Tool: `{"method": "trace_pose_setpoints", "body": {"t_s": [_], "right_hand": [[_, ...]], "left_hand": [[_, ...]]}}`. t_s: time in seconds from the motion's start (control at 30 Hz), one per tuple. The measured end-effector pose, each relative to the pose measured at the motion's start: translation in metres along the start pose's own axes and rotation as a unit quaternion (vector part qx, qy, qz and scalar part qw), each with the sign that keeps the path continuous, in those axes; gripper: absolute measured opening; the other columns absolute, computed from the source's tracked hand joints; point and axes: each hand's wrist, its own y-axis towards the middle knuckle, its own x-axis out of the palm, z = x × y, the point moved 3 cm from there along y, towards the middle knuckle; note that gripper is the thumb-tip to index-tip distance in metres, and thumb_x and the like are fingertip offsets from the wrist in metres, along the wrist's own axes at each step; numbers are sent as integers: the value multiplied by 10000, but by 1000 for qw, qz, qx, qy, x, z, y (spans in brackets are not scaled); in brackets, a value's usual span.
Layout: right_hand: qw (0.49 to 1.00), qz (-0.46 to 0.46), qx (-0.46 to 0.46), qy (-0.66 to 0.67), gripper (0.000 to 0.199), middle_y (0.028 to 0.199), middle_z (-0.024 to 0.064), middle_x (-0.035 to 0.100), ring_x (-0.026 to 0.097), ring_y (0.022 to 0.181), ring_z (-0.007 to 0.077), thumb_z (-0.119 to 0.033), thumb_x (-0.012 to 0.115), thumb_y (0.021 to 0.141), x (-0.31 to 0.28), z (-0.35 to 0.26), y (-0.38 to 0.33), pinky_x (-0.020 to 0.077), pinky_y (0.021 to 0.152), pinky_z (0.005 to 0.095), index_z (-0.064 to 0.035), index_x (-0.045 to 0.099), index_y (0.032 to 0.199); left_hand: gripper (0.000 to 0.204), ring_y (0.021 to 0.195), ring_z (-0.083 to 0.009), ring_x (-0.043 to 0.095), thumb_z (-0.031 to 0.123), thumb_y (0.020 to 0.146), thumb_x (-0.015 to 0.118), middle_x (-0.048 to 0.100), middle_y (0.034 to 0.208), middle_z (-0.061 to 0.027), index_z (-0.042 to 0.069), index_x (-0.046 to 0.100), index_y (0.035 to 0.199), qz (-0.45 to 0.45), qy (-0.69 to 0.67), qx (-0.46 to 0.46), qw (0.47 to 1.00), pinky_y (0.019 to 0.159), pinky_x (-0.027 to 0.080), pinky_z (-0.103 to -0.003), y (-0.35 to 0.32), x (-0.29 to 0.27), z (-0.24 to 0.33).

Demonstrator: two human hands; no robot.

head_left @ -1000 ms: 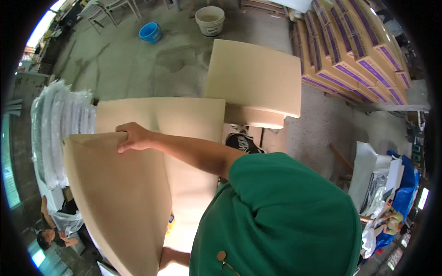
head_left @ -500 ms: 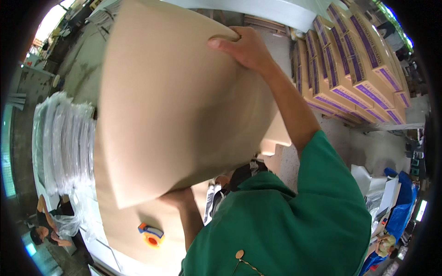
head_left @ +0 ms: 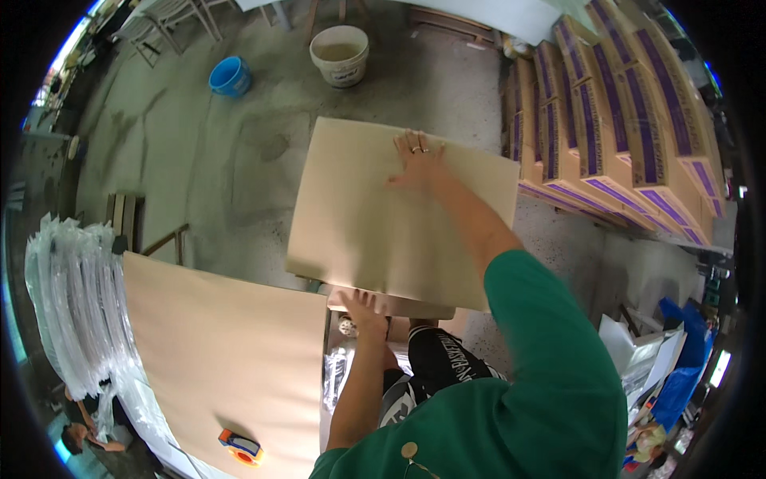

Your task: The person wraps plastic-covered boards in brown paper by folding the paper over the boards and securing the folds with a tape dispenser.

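Observation:
A brown cardboard sheet (head_left: 359, 207) lies in front of me, tilted slightly in the view. My right hand (head_left: 416, 162) rests flat near its far edge, fingers spread, a ring on one finger. By the sheet's near edge is my left hand (head_left: 365, 310), fingers apart and holding nothing; whether it touches the edge I cannot tell. Beneath that edge another brown cardboard side (head_left: 415, 308) shows. To the left, a larger brown sheet (head_left: 223, 327) covers a table, with an orange and blue tape dispenser (head_left: 241, 449) on its near part.
Plastic-wrapped bundles (head_left: 76, 299) stand at the left. Stacked cartons with purple bands (head_left: 598, 136) rise at the right. A blue bucket (head_left: 230, 77) and a white bucket (head_left: 340, 56) sit on the floor ahead. Another person (head_left: 88, 431) is at the lower left.
The raised cardboard sheet has come down and away from me to lie flat. My right hand has gone from gripping its edge to lying open on top; my left hand has come out from under it.

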Motion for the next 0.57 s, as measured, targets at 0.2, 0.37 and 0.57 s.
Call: {"method": "trace_pose_setpoints", "body": {"t_s": [0.2,0.37,0.57], "right_hand": [[995,-30,-32,-95,1160,1496,117,-43,-23,1370,345,-710,620,580,20,-17,-11,78,1012,648,-190,37,1438],[992,-51,-48,-106,1183,1486,164,-58,-22,1359,386,-650,667,590,25,-42,-28,53,1019,626,-154,7,1436],[958,-32,-247,-143,1158,1483,184,-21,-24,1355,398,-677,638,601,89,-92,-108,15,1013,634,-152,32,1437]], "left_hand": [[573,1140,-322,438,417,879,467,368,1306,-210,50,311,1289,39,147,61,986,951,352,-439,18,26,-48],[539,1045,-325,524,310,865,501,495,1164,-250,-13,335,1264,43,274,140,951,881,415,-385,46,-5,-55],[492,874,-255,581,264,825,558,505,1150,-194,30,444,1242,-62,335,238,909,825,454,-350,2,-75,-72]]}}
